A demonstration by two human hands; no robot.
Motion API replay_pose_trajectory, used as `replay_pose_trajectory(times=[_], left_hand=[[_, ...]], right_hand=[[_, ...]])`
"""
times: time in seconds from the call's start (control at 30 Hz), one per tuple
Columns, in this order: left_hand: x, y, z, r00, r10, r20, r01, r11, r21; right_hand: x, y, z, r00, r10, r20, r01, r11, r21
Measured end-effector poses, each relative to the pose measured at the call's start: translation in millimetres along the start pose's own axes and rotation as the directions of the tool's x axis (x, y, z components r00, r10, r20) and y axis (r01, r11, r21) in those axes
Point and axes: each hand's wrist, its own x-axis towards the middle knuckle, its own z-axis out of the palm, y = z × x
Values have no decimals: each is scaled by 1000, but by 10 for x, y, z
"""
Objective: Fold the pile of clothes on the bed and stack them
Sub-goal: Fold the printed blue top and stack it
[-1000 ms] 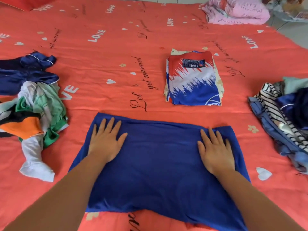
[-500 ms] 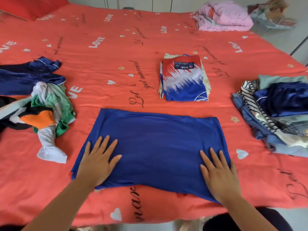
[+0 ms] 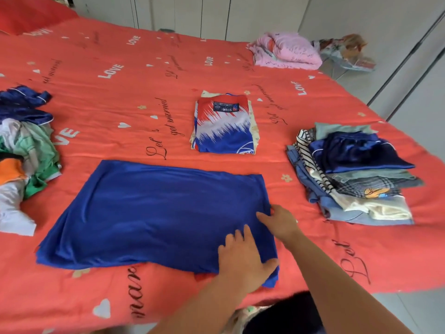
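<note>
A blue garment (image 3: 154, 213) lies flat as a wide rectangle on the red bedsheet (image 3: 96, 97) in front of me. My left hand (image 3: 243, 259) reaches across and rests on its near right corner, fingers spread on the cloth and thumb at the edge. Just beyond it, my right hand (image 3: 279, 219) pinches the garment's right edge. A folded red, white and blue jersey (image 3: 224, 124) tops a small stack further back. An unfolded heap of clothes (image 3: 24, 150) lies at the left.
A loose stack of clothes (image 3: 356, 174) with a dark blue satin piece on top sits at the right, near the bed's edge. Pink bedding (image 3: 286, 50) lies at the far right corner. Grey cupboards stand behind the bed.
My left hand has crossed from the garment's near left corner to its near right corner. My right hand has shifted from lying flat to taking hold of the right edge. The camera pulled back.
</note>
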Motion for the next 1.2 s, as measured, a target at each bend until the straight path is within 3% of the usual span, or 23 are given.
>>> replay_pose_trajectory(times=[0.13, 0.27, 0.33, 0.4, 0.5, 0.67, 0.83, 0.9, 0.97, 1.03, 1.07, 1.2], left_hand=[[121, 331, 114, 982, -175, 64, 170, 982, 79], [178, 351, 92, 984, -165, 65, 152, 973, 174], [196, 251, 31, 992, -116, 51, 110, 987, 113], [184, 116, -131, 997, -69, 28, 72, 989, -129], [106, -86, -510, 999, -21, -49, -7, 858, -513], [-154, -722, -1274, 981, -93, -171, -80, 607, -791], [-401, -1688, -1822, 940, -304, -155, -51, 324, -945], [-460, -2148, -1901, 904, -409, -127, -32, 233, -972], [-532, -2561, -1857, 878, -478, -14, 69, 156, -985], [-577, -2857, -1741, 831, -552, 69, 218, 210, -953], [-583, -2957, -1674, 808, -586, 63, 278, 284, -918], [-514, -3069, -1512, 801, -579, -154, 280, 590, -757]], right_hand=[[202, -81, 16, 994, 47, 99, -60, 989, 137], [301, -102, 58, 993, 40, 114, -61, 981, 186], [309, -101, 74, 994, 45, 97, -67, 970, 233], [295, -135, 79, 995, 50, 81, -75, 937, 341], [281, -330, 58, 998, 42, 38, -56, 837, 544], [57, -1301, 260, 992, -124, 27, 70, 706, 705], [-168, -2360, 889, 940, -336, 58, 209, 703, 679], [-276, -2655, 1208, 896, -407, 179, 193, 720, 666], [-352, -2753, 1496, 851, -436, 293, 240, 819, 522], [-410, -2644, 1686, 842, -455, 291, 388, 884, 259], [-418, -2521, 1745, 843, -469, 262, 449, 883, 137], [-462, -1837, 1824, 804, -569, 172, 594, 782, -189]])
